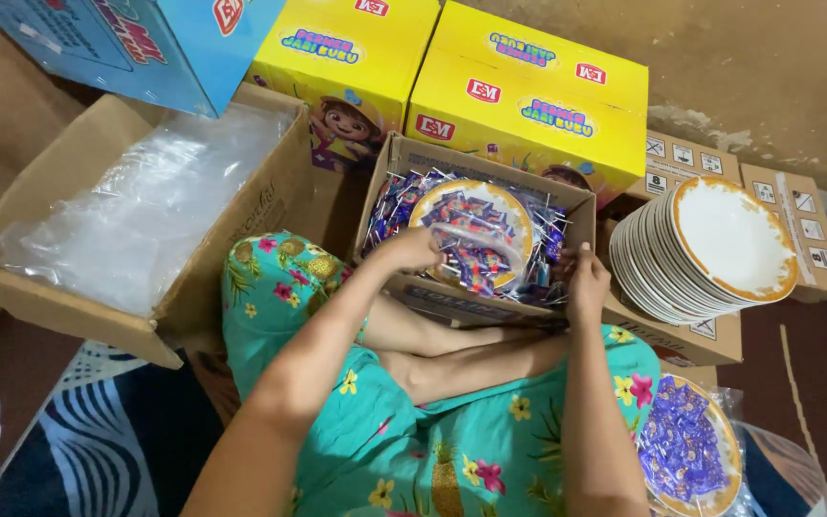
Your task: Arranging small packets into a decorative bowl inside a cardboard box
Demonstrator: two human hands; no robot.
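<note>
The left hand (pixel 412 251) is curled closed on the near-left edge of a plate (pixel 471 233) heaped with small purple-wrapped sweets, apparently gripping the clear plastic around it, though the exact hold is hard to make out. The right hand (pixel 587 284) rests at the right side of the same plate, fingers bent toward it; whether it actually pinches the plastic or only steadies the edge cannot be told. The plate sits on top of a small open cardboard box (pixel 581 206) full of loose sweets (pixel 390 211), directly in front of the person's crossed legs on the floor. As a judgement, the work looks partly done: one filled, wrapped plate (pixel 689 448) already lies at the person's right knee, while a tall stack of empty white plates with orange rims (pixel 710 251) leans on flat cartons (pixel 796 215) to the right, untouched. A large carton (pixel 69 287) holding clear plastic bags (pixel 145 206) stands open on the left, and yellow boxes (pixel 528 105) are lined up behind the small box.
</note>
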